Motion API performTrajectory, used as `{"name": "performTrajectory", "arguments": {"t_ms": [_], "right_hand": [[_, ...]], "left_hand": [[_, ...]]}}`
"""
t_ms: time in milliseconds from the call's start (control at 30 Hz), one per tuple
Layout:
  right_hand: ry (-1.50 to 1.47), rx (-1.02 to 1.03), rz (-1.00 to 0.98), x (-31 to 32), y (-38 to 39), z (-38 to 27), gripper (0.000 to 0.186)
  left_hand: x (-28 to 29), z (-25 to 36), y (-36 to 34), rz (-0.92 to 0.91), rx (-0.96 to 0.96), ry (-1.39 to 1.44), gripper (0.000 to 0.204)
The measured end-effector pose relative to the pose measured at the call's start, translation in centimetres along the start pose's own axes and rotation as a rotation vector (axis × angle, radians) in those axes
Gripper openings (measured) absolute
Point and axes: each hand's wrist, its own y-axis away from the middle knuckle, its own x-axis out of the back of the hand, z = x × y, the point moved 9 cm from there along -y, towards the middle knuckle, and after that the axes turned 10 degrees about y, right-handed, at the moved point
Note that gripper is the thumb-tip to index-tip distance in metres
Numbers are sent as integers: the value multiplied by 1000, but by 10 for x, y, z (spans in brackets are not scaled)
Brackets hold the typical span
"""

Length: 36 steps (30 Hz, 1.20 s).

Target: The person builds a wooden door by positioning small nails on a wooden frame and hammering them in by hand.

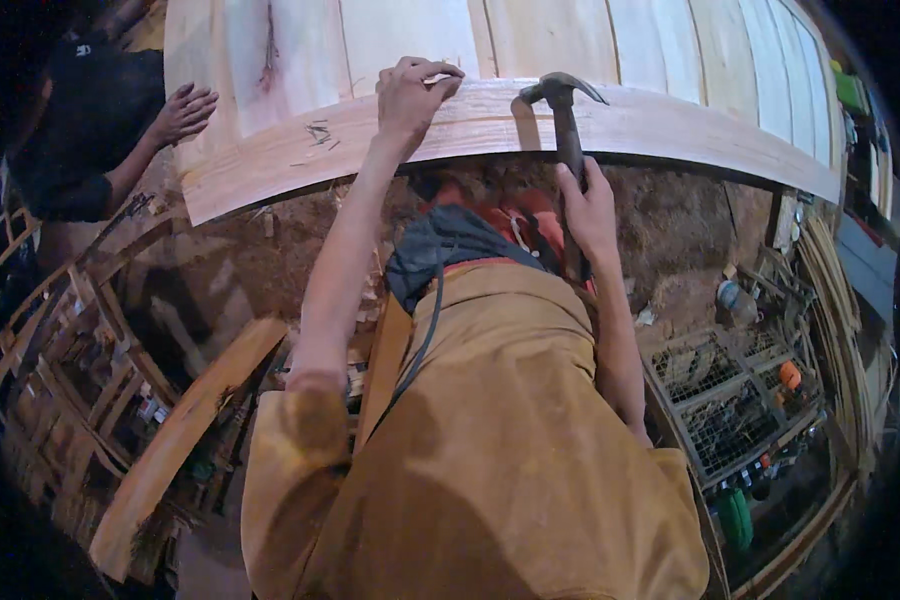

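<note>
My right hand (pixel 590 212) is wrapped round the handle of a claw hammer (pixel 567 125). The hammer's metal head is over the pale front board (pixel 660 120) of a plank-topped wooden surface. To its left, my left hand (pixel 410 98) rests at that board's far edge, thumb and fingers pinched together. Whatever is between those fingertips is too small to make out. Several loose nails (pixel 318 132) lie on the board, left of my left hand.
At the left, another person's open hand (pixel 183 115) is by the end of the planks (pixel 400 40). A long wooden board (pixel 185 440) leans at lower left. Wire-mesh racks (pixel 715 400) stand at lower right, near a bundle of wood strips (pixel 830 290).
</note>
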Motion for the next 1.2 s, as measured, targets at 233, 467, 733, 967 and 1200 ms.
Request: {"name": "performTrajectory", "arguments": {"t_ms": [233, 467, 733, 967, 1200], "right_hand": [[155, 5, 81, 9, 0, -2, 32], [231, 14, 6, 2, -10, 12, 35], [507, 62, -128, 0, -12, 56, 48], [238, -22, -297, -7, -4, 107, 31], [240, 6, -345, -22, -23, 102, 46]], "left_hand": [[-20, 8, 20, -10, -114, 32, 13], [-21, 7, 24, -82, -56, -31, 15], [-29, 7, 16, -227, -52, -74, 14], [-27, -1, 18, -258, -22, -128, 14], [-35, -4, 23, -312, 39, -181, 15]]}}
